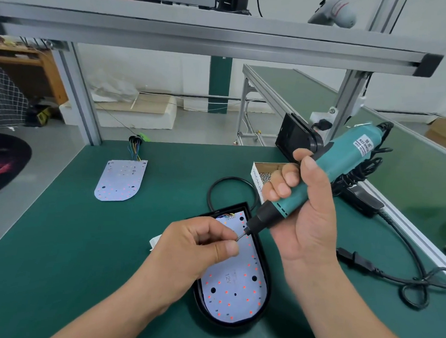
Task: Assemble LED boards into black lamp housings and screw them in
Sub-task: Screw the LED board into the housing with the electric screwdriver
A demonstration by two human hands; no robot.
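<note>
**A screw meets the driver tip above the board**

Nearest, the black housing [198, 298] lies on the green table [82, 238], with the white LED board [236, 282] seated inside it. Just over the upper end of the board, the left hand [198, 248] pinches what seems a small screw [238, 238] between thumb and forefinger, the other fingers curled. It holds the screw at the tip of the screwdriver [328, 175].

The right hand [300, 207], at 2 o'clock from the housing, has all fingers wrapped around this tool. The tool leans and nothing presses the board down, so I judge the screw may slip from the pinch into the housing, or go in crooked.

Farther, a box of screws [264, 175] stands at 1 o'clock, a spare board [120, 179] at 10 o'clock, and a second housing [297, 136] behind the box.
</note>
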